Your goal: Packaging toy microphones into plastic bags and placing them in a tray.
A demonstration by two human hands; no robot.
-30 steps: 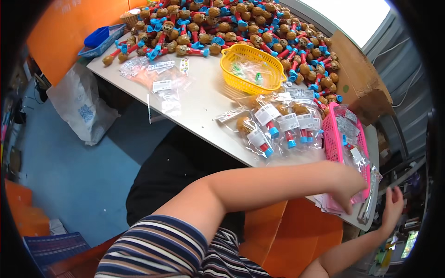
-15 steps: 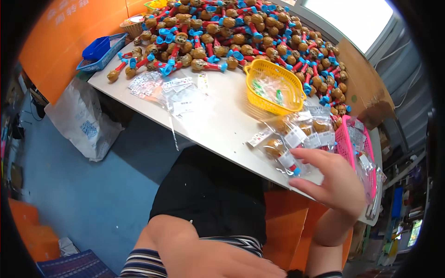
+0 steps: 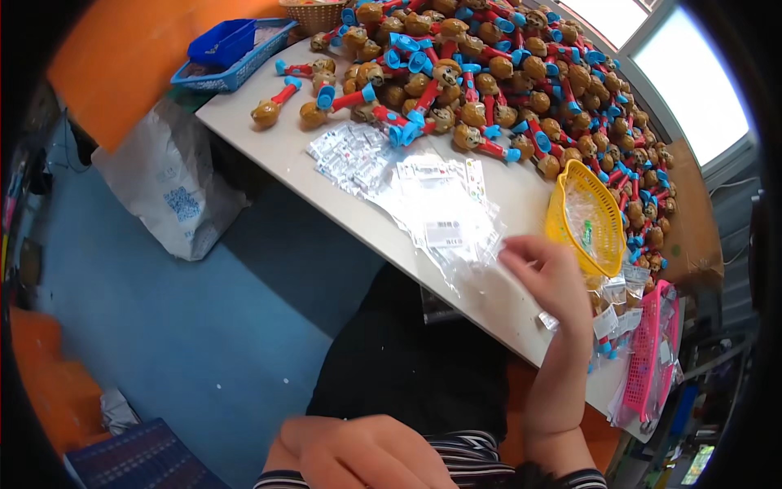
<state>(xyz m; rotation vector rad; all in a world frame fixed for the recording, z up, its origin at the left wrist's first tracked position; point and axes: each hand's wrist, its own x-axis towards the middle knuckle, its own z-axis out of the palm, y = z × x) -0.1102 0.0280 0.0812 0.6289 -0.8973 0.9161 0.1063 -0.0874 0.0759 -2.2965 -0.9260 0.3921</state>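
Observation:
My right hand [image 3: 554, 281] hovers over the table between a stack of clear plastic bags and a yellow basket. Its fingers are loosely bent, a gap shows between thumb and forefinger, and I see nothing in it. My left hand [image 3: 366, 452] is low in front of my waist, away from the table; its fingertips are cut off and blurred. The clear bags [image 3: 446, 213] with white labels lie flat near the table's front edge. Beside them is a pile of small printed packets [image 3: 354, 155]. The yellow basket [image 3: 590, 216] holds small clear and green pieces.
Brown-headed toys with red sticks and blue ends [image 3: 489, 81] are heaped across the back. Bagged toys [image 3: 615, 306] lie beside a pink basket [image 3: 649, 350] at right. Blue trays [image 3: 224, 49] stand at far left; a white bag [image 3: 175, 191] hangs below the table edge.
The view has swung left, so the table's things sit farther right. My right hand has moved from the bagged toys towards the clear bags, its fingers more bent. My left hand stays low.

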